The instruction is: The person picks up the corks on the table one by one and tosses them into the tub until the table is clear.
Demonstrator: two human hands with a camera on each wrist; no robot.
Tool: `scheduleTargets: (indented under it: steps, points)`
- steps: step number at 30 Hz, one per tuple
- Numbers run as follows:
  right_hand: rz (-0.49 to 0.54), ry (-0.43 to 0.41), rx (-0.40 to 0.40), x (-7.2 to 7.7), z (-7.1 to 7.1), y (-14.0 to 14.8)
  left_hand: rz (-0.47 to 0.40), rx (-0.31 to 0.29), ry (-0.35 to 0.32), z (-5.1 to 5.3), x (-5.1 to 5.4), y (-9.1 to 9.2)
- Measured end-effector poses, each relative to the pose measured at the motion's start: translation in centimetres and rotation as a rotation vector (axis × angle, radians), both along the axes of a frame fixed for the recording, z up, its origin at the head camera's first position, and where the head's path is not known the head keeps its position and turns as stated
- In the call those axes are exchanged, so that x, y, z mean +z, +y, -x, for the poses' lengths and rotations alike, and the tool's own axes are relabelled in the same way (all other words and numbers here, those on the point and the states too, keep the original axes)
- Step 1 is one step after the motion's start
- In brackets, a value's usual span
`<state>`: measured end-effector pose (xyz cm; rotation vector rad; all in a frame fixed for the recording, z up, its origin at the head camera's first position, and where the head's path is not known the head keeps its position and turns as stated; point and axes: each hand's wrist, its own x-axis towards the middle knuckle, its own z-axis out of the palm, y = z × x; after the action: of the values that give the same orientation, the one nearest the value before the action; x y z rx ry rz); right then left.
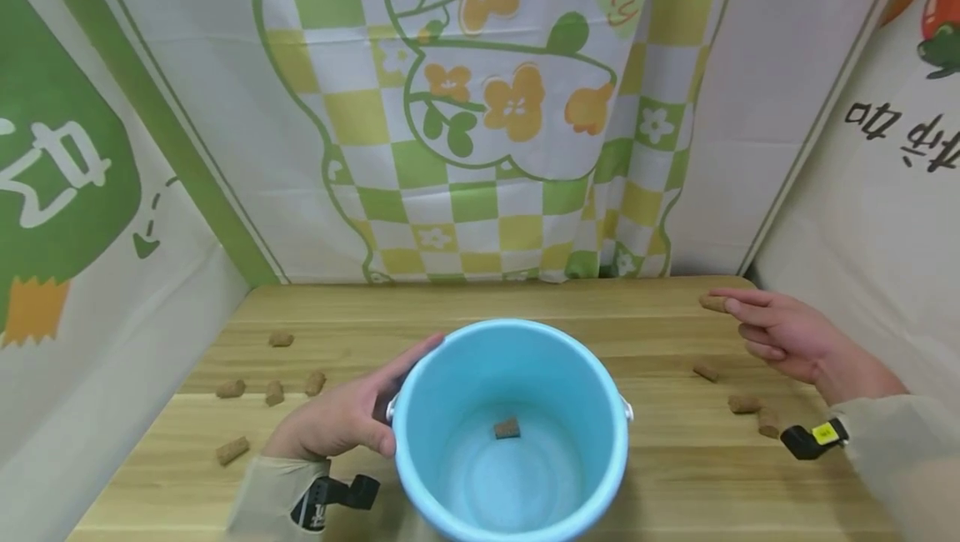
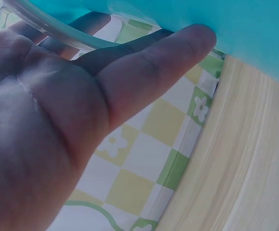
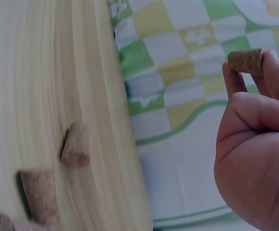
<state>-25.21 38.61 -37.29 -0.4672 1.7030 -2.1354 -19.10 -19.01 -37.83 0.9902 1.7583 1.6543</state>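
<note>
A light-blue bucket [image 1: 506, 363] stands at the front middle of the wooden table, with one cork [image 1: 507, 428] lying on its bottom. Against the bucket's left side rests my left hand [image 1: 341, 417], thumb and fingers spread and fairly straight. The left wrist view shows the left hand [image 2: 57, 106] touching the blue wall beside the pale handle [image 2: 67, 31]. Over the table's far right, my right hand [image 1: 795, 333] pinches another cork [image 1: 712, 303] between thumb and fingers. That cork [image 3: 245, 61] shows side-on in the right wrist view.
Several corks [image 1: 232, 450] are scattered on the table left of the bucket. More lie at the right, among them a cork [image 1: 705, 372] below my right hand and two close together [image 1: 744, 404]. Printed cloth [image 1: 480, 217] hangs behind the table [image 1: 435, 300], with fabric walls at both sides.
</note>
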Motion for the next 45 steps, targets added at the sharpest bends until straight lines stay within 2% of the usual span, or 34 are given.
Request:
scheduleTargets:
  steps: [5, 14, 25, 31, 41, 45]
  points:
    - [0.014, -0.010, 0.006, 0.7, -0.3, -1.2, 0.007, 0.000, 0.002, 0.0, -0.1, 0.0]
    - [0.061, 0.025, 0.053, 1.5, -0.5, -2.8, 0.011, 0.000, -0.005, 0.0, 0.0, 0.0]
    - [0.003, 0.060, 0.061, 2.7, -0.9, -5.5, 0.008, 0.004, -0.010, 0.0, -0.1, -0.2]
    - [-0.009, 0.063, 0.053, 3.4, -1.6, -6.7, 0.001, -0.005, -0.024, 0.0, -0.1, -0.1]
    - [-0.018, 0.116, 0.085, 4.8, -2.9, -9.0, 0.009, -0.001, -0.003, -0.1, -0.2, -0.2]
    - [-0.048, 0.132, 0.068, 5.4, -3.4, -9.9, 0.012, -0.002, 0.003, 0.0, -0.2, -0.2]
